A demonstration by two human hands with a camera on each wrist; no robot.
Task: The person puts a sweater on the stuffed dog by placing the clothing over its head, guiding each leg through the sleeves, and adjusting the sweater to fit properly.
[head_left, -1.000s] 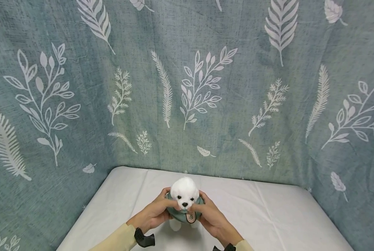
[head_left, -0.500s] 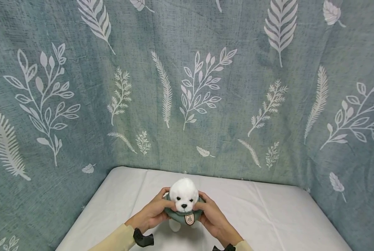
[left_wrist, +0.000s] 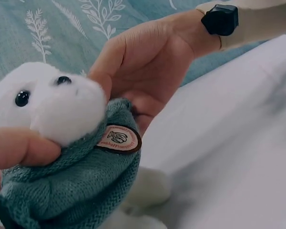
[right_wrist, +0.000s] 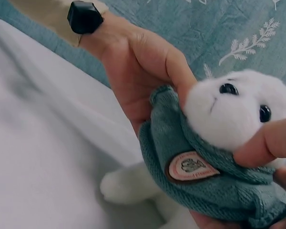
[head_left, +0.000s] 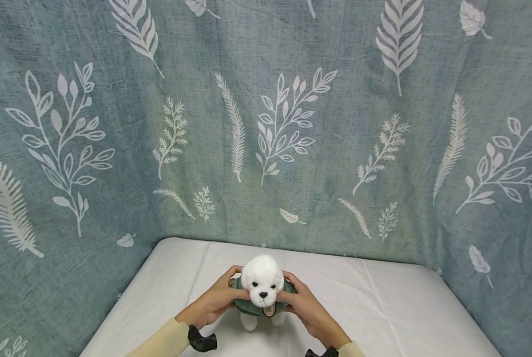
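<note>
Curled fingers (head_left: 233, 270) (thumbs (head_left: 240, 294) in front) grip the plush toy (head_left: 262, 277).

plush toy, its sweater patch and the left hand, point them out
Plush toy (head_left: 262, 288), head view: middle of its face
Sweater patch (right_wrist: 191, 167), right wrist view: printed centre
Left hand (head_left: 215, 298), head view: middle of hand

One label noted: a dark-edged, pinkish patch (right_wrist: 190, 166) on the front of the green knitted sweater (right_wrist: 229, 195) worn by the white plush toy (head_left: 263, 276). It sits between the left hand (head_left: 216, 300) and right hand (head_left: 307, 306), nearer the right. Reddish lettering (left_wrist: 121, 146) rings a dark line emblem (left_wrist: 117, 137); wording too small and blurred to read reliably.
</note>
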